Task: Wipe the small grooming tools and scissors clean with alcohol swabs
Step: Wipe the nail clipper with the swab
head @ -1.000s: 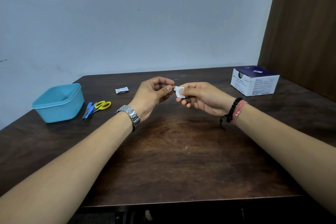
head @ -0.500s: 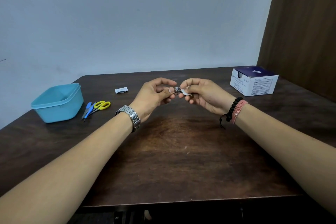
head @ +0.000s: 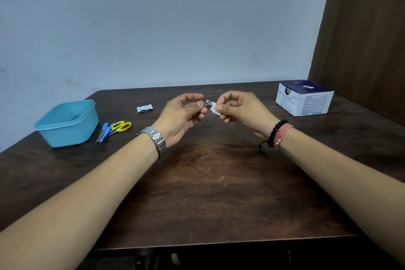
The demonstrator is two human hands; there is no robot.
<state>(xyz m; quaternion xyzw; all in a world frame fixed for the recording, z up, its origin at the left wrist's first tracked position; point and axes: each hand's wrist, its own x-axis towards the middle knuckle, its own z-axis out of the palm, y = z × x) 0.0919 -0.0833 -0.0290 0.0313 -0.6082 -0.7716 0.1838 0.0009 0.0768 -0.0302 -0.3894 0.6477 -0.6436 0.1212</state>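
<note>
Hands (head: 179, 116) x2, swab (head: 214, 109) x1, scissors (head: 119, 127) x1

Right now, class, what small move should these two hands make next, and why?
Probably draw the white alcohol swab, pinched in the right hand, along the small metal tool that the left hand holds: swab and tool already meet above the table.
</note>
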